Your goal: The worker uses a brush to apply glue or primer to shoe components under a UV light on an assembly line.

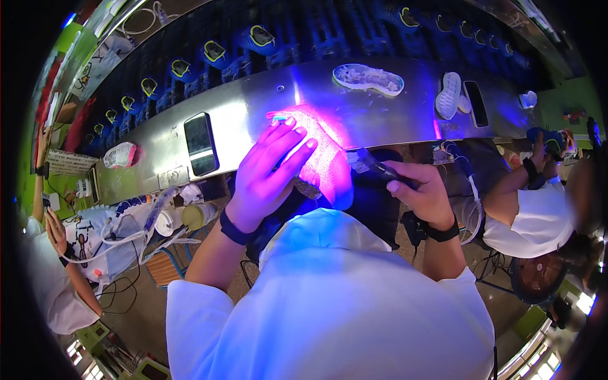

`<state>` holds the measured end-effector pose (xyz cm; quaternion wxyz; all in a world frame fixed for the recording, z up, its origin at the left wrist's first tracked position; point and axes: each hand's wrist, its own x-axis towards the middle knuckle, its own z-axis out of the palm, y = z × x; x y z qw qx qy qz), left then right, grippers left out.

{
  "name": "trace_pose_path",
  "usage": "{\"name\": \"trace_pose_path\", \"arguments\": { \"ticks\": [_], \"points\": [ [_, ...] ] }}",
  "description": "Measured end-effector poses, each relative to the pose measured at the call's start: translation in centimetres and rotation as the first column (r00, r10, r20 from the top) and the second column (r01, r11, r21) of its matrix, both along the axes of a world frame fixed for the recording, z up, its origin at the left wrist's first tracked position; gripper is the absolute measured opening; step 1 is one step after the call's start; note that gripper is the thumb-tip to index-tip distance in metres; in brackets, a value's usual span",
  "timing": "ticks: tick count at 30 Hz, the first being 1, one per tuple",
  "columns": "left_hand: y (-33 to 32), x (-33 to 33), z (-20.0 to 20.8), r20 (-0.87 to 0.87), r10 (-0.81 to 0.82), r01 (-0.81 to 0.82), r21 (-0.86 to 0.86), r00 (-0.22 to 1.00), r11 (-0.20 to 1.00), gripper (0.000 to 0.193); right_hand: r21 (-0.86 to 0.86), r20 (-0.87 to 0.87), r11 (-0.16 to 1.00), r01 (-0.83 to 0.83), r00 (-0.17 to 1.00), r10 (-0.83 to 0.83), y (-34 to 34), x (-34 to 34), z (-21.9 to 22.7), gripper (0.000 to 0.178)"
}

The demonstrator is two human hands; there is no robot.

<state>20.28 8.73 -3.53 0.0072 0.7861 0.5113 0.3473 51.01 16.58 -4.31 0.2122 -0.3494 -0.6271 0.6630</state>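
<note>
Under bright pink and violet light, a shoe (320, 149) with a textured surface extends over the near edge of the metal bench (250, 104). My left hand (269, 168) lies across its left side with long, spaced fingers, holding it; the thumb is mostly hidden. To the right of the shoe, my right hand (421, 193) is closed round the dark handle of a brush (396, 174). The brush's pale bristle end points left at the shoe, close to its side. Glare hides the shoe's details.
On the bench are a phone (201, 144), a cluttered-looking shoe sole (368, 79), a white sole (448, 96) and a second phone (475, 104). Behind runs a rack of dark blue shoes (215, 50). Co-workers' arms (506, 190) appear at right and left. Tubs (193, 216) stand left.
</note>
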Motion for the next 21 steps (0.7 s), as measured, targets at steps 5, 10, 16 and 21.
{"name": "trace_pose_path", "arguments": {
  "ticks": [5,10,16,21],
  "points": [
    [-0.1,0.6,-0.1,0.047,0.075,-0.07,-0.098,0.996,0.993,0.056,-0.01,0.028,0.998,0.061,0.998,-0.06,-0.4,-0.5,-1.1,0.043],
    [-0.3,0.8,-0.6,0.103,0.124,-0.108,-0.148,0.987,0.983,0.061,-0.133,-0.002,0.986,0.099,0.995,-0.1,-0.9,-1.2,-2.1,0.047],
    [-0.8,0.4,-0.9,0.143,0.257,-0.212,-0.269,0.956,0.94,0.067,-0.269,0.0,0.961,0.068,0.997,-0.071,-2.1,-0.8,-2.6,0.044],
    [-1.3,0.1,-1.8,0.16,0.32,-0.246,-0.366,0.934,0.898,0.065,-0.118,0.037,0.973,0.199,0.98,-0.196,-3.7,-2.0,-3.3,0.043]
  ]
}}
